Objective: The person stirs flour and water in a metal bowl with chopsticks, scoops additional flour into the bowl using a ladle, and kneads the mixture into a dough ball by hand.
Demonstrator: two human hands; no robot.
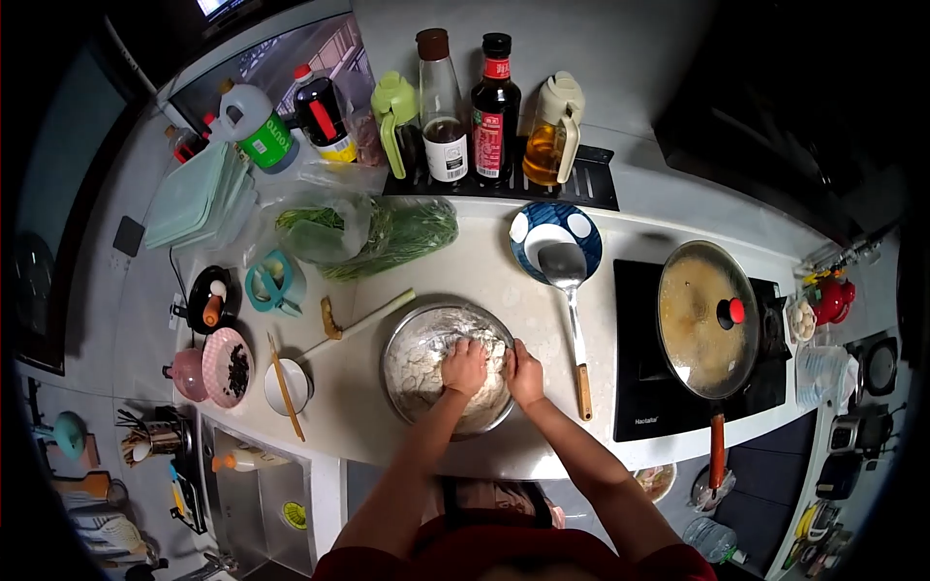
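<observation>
A round metal bowl (pixel 395 399) stands on the counter near its front edge, with pale, crumbly dough (pixel 415 363) inside. My left hand (pixel 465 366) is down in the bowl, its fingers curled into the dough; the fingertips are partly hidden. Against the bowl's right rim is my right hand (pixel 524 374), fingers bent round the edge. Left of the bowl lie a green-white stalk (pixel 373 315) and a piece of ginger (pixel 330 320). A small white bowl (pixel 283 389) with chopsticks (pixel 282 380) across it sits further left.
A lidded pan (pixel 699 320) sits on the black cooktop (pixel 644 387) at right. Between it and the metal bowl, a spatula (pixel 574 320) rests on a blue bowl (pixel 528 221). Bottles (pixel 492 126) line the back; bagged greens (pixel 412 232), a sink (pixel 257 499) at lower left.
</observation>
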